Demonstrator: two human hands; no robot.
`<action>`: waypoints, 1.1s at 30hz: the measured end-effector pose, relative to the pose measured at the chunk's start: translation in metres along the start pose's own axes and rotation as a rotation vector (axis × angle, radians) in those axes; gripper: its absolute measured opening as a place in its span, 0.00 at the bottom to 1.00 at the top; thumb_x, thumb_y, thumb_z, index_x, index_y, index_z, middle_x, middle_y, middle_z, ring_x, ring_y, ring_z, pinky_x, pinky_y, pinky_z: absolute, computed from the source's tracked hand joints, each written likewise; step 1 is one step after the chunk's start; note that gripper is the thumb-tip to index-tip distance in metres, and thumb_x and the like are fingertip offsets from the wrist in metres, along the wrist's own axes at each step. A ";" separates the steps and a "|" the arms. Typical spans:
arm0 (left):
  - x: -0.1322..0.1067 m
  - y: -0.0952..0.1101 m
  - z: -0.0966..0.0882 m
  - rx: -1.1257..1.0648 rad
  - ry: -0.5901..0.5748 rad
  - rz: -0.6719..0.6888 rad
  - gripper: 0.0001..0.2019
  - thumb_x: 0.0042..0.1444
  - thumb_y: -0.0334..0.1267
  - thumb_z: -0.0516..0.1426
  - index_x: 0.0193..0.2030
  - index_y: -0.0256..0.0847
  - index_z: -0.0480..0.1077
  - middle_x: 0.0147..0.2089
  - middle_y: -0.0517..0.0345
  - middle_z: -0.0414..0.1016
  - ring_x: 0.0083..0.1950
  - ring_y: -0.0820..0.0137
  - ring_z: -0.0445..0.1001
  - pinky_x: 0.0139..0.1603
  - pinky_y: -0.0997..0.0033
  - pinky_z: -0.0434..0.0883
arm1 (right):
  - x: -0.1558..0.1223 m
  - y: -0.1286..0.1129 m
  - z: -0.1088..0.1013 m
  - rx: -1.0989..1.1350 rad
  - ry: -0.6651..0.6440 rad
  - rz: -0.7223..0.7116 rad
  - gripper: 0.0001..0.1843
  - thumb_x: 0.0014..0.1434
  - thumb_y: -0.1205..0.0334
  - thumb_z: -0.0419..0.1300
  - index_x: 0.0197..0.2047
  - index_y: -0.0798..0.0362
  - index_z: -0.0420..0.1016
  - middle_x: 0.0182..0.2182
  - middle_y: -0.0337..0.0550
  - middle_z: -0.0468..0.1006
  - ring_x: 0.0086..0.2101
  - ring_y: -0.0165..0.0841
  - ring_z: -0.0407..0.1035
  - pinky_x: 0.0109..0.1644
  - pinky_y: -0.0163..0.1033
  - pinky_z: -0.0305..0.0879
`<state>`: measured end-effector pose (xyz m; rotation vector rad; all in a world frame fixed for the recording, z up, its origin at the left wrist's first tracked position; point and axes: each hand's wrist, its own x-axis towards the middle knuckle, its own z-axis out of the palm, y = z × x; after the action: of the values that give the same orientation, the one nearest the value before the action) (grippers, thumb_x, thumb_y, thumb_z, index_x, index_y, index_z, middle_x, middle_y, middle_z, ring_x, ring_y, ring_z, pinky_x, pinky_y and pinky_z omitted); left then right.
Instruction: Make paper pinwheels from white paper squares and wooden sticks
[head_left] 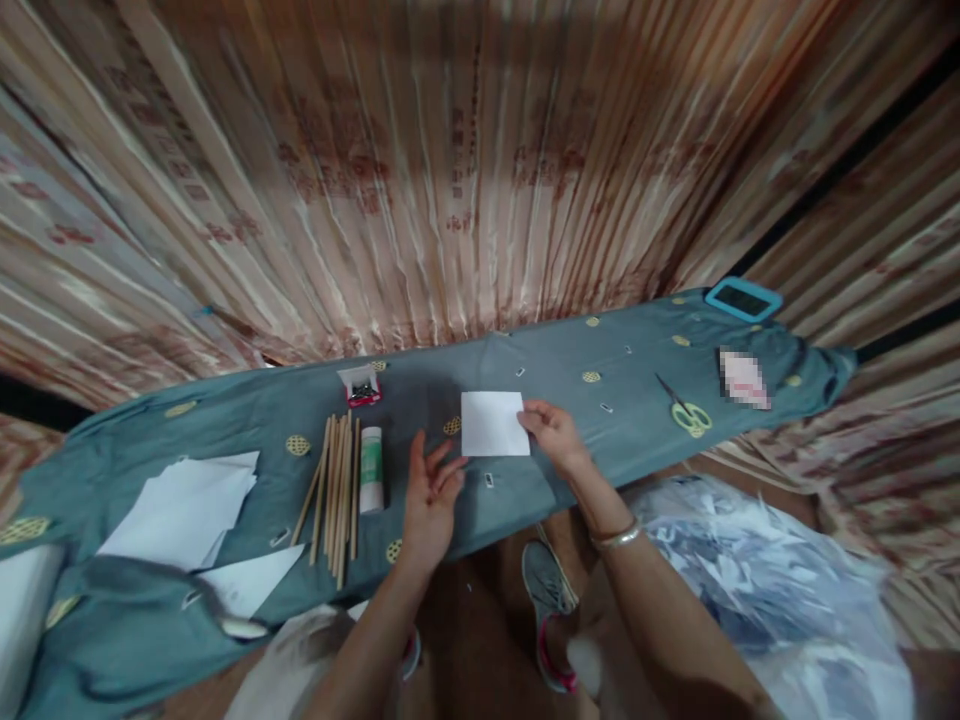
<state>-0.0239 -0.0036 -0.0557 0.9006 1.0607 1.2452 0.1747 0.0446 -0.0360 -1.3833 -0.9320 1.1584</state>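
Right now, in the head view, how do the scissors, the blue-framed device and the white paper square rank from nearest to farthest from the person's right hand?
From the right hand:
1. White paper square: at the fingertips, its right edge in the grip.
2. Scissors: to the right.
3. Blue-framed device: farther right, near the cloth's far edge.

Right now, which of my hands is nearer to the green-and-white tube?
Left. Your left hand is open just right of the tube, not touching it; your right hand is farther right, holding the right edge of the white paper.
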 end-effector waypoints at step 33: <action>0.000 0.005 -0.008 1.156 -0.397 0.696 0.11 0.62 0.31 0.55 0.47 0.44 0.76 0.45 0.54 0.80 0.46 0.64 0.73 0.49 0.58 0.69 | -0.025 -0.008 -0.027 -0.731 -0.289 -0.243 0.15 0.54 0.67 0.56 0.43 0.51 0.80 0.42 0.46 0.82 0.41 0.40 0.75 0.49 0.44 0.67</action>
<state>-0.0334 -0.0027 -0.0533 2.4455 1.1441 0.8164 0.1962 0.0157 -0.0249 -1.6181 -1.8023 0.8706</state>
